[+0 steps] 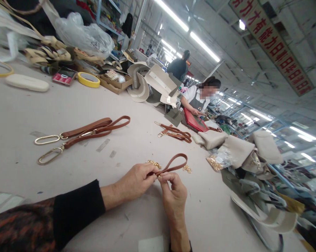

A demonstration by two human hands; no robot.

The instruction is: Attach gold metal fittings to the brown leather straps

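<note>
Near the middle of the head view, just below centre, I have both bare hands meeting over the pale grey tabletop. The left hand, coming in from 8 o'clock, is closed in a pinch on a narrow brown leather-like strap, whose rounded loop stands out toward 1 o'clock from the fingertips. The right hand, coming up from about 5 o'clock, is also pinched shut on the strap's gathered end, fingertips close beside the left's; its fingers hide the exact contact.

Measured from the hands, a small pile of gold-coloured metal pieces lies just beyond the left fingers at 12 o'clock, and a second small gold-coloured pile sits just beside the loop at 2 o'clock. Larger brown straps with long gold-coloured clasps lie at 10 o'clock; smaller brown straps with metal clasps lie at 1 o'clock.

Farther toward 11 o'clock I see a yellow tape roll beside an open brown cardboard box. A person in a white top and grey apron leans over a flat red piece at 1 o'clock. Between 2 and 3 o'clock are a clear bag of gold-coloured pieces and cream-coloured bags.
</note>
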